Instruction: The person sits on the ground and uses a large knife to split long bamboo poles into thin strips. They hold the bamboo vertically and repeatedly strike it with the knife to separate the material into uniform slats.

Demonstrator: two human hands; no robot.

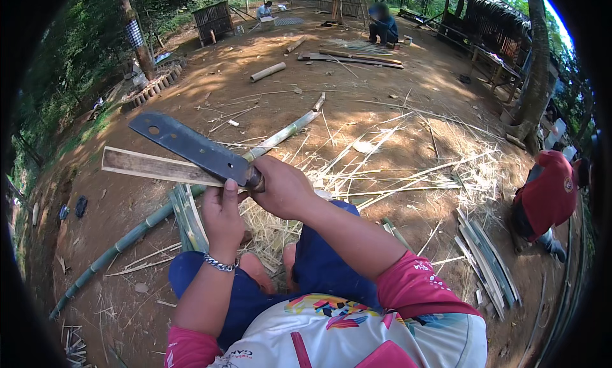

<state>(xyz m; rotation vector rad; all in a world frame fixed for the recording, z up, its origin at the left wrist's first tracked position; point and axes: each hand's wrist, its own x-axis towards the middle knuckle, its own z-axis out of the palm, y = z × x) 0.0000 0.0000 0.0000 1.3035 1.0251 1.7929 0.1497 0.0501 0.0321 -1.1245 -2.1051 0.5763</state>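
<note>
My right hand (281, 188) is closed round the handle of a broad dark machete (191, 145), whose blade points to the far left and has a round hole near its tip. Under the blade, my left hand (223, 216) pinches a split bamboo strip (150, 165), pale at its edges and brown along the inside. The blade crosses the strip close to my left thumb; whether it cuts into it I cannot tell. Below the strip, several green bamboo slats (188, 218) lean near my left knee. Pale shavings (274, 234) lie round my bare feet.
A long green bamboo pole (121, 245) lies at the left, and another pole (287, 129) ahead. Split strips (488, 259) are stacked at the right, near a crouching person in red (548, 193). Two people sit farther off. A tree trunk (539, 75) stands at the far right.
</note>
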